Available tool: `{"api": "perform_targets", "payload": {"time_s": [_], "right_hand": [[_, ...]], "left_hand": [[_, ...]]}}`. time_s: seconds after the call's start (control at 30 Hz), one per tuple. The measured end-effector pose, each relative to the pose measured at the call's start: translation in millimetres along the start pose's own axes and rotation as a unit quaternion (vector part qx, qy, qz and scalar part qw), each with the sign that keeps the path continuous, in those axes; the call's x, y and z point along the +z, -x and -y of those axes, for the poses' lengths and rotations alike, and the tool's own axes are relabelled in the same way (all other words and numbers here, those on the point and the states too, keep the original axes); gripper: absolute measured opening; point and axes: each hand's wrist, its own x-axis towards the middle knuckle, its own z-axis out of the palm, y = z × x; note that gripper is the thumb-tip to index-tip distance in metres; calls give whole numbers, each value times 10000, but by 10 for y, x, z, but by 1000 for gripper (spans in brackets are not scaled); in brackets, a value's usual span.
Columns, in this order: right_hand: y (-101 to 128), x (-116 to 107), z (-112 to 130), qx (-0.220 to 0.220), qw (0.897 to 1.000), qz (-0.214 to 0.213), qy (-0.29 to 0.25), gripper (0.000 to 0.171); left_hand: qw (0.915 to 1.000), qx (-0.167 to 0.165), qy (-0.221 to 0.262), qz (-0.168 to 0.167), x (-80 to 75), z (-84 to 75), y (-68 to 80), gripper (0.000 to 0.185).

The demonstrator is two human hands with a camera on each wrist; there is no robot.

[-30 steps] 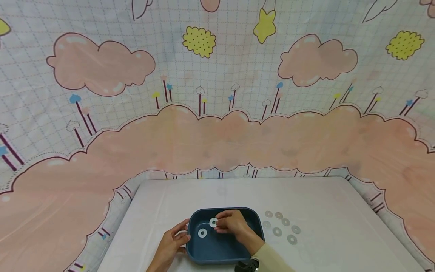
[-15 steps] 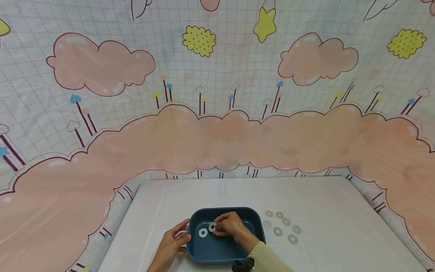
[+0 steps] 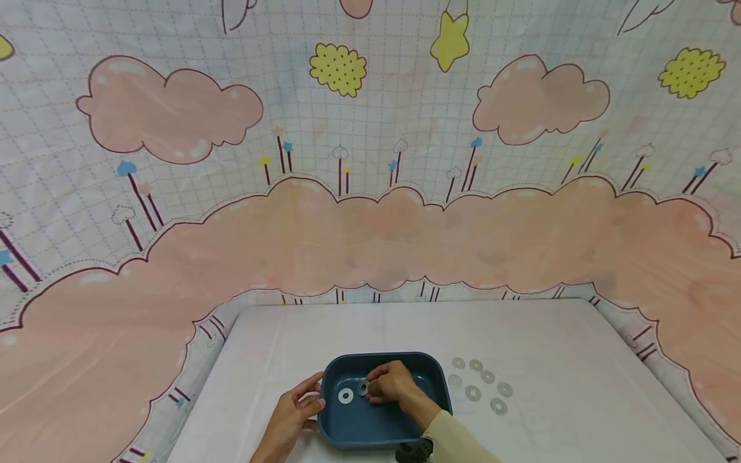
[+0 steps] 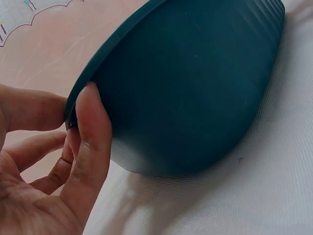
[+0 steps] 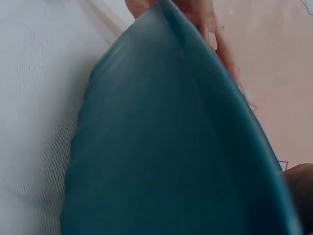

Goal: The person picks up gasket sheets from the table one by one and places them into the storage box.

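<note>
A dark blue rectangular plastic basin (image 3: 379,445) stands on the white table in the head view. My left hand (image 3: 292,408) grips its left rim; in the left wrist view the thumb (image 4: 90,132) lies against the outer wall. My right hand (image 3: 393,384) reaches into the basin and pinches a flat metal washer (image 3: 363,388) close over the bottom. A second washer (image 3: 345,396) lies flat just left of it. In the right wrist view the basin wall (image 5: 161,127) hides most of the right hand.
Several more flat washers (image 3: 487,377) lie loosely spread on the white table (image 3: 567,360) to the right of the basin. A printed cloth (image 3: 405,238) with clouds and stars hangs behind and around the table.
My right hand has brought its washer slightly down and nearer to the one lying in the basin, and the washer now looks darker. The left hand has kept its place.
</note>
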Motion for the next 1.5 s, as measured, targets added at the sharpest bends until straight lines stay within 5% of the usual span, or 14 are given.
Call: {"api": "perform_targets", "payload": {"time_s": [0.83, 1.5], "right_hand": [[246, -385, 115, -566, 9960, 274, -642, 34], [595, -920, 291, -893, 9916, -21, -930, 41]], "left_hand": [[9999, 62, 2, 101, -13, 1, -7, 63], [9999, -21, -43, 92, 2, 2, 15, 64]]}}
